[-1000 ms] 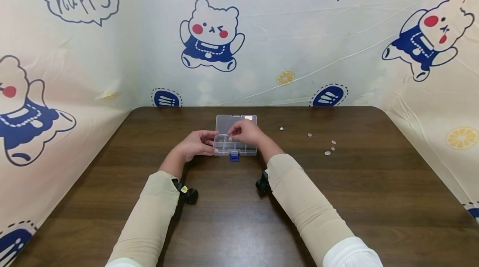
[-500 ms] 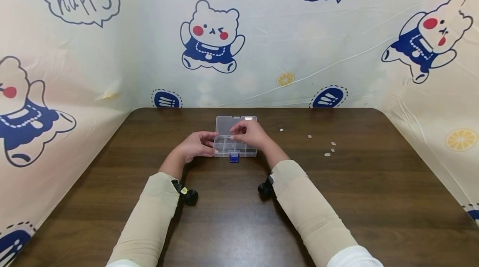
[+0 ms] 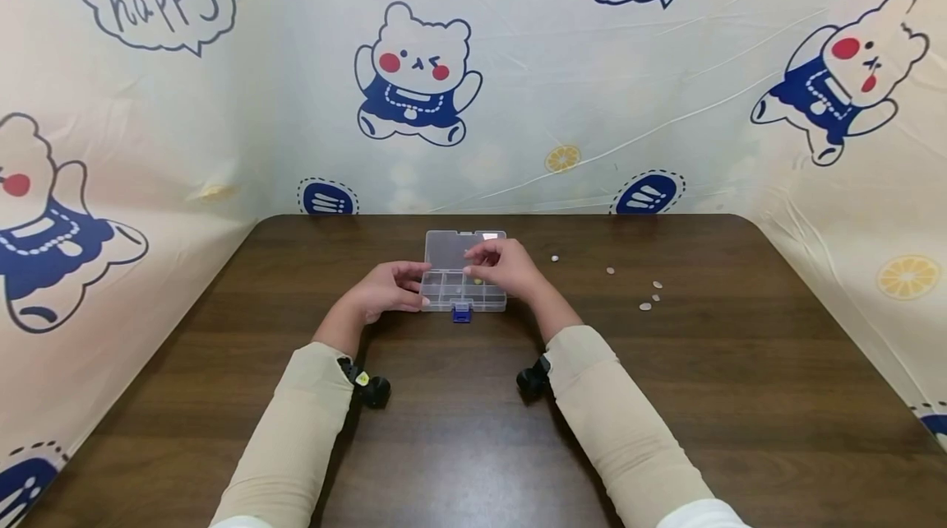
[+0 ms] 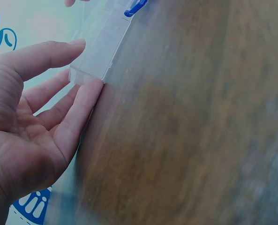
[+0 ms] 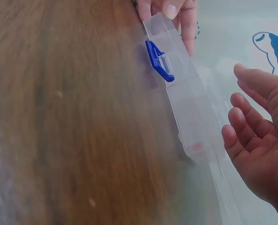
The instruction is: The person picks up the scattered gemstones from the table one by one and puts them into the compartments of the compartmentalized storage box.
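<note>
Clearly spread, the left hand (image 3: 386,289) rests fairly straight fingers against the left end of a clear compartment box (image 3: 451,295), just above the middle of the head view. The right hand (image 3: 506,266) hangs over the box's right side, its fingers loosely bent, thumb and fingertips apart. The box's lid (image 3: 444,250) stands open at the back, and a blue latch (image 3: 462,313) juts from the front. A yellowish speck (image 3: 478,281) shows in a back compartment under the right hand, too small to identify. Small pale discs (image 3: 645,307) lie scattered on the table (image 3: 473,446), right of centre.
</note>
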{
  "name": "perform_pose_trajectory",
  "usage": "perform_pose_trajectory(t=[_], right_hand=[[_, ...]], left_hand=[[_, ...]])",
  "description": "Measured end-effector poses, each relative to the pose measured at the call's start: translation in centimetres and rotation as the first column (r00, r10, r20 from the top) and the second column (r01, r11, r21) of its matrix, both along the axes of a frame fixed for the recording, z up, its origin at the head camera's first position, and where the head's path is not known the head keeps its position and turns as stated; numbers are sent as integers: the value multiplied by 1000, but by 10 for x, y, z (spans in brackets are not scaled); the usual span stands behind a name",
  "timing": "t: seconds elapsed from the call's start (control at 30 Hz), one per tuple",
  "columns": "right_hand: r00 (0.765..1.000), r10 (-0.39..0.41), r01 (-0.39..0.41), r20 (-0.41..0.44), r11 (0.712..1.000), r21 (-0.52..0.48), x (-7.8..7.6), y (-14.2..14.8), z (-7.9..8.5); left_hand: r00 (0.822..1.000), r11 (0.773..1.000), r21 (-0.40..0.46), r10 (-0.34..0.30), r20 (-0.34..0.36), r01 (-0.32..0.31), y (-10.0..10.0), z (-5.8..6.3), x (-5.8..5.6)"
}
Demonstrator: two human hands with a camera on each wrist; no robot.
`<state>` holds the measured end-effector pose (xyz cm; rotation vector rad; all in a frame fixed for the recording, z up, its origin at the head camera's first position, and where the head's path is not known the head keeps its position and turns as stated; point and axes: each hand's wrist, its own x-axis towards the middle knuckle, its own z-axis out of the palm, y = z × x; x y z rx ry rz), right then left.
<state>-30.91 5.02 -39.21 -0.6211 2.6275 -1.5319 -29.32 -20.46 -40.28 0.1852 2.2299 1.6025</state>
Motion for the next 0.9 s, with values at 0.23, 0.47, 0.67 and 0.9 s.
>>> perform_pose_trajectory(t=[0.23,0.47,0.67,0.9], right_hand=[[1000,-13,13,3,999,-31,3,6,1],[1000,-25,25,7,997,-70,5,12,-3],[999,-33,32,-14,996,-82,6,20,-5],[998,-51,49,-30,995,-87,9,30,-4]], left_hand=[[1000,1000,0,8,1,-8,0,-2,1],[1000,1000,4,14,-1,-14,0,-3,1],[1000,1000,11,15,5,-15,0,-2,1],[1000,1000,18,12,9,-12,0,-2,-1]])
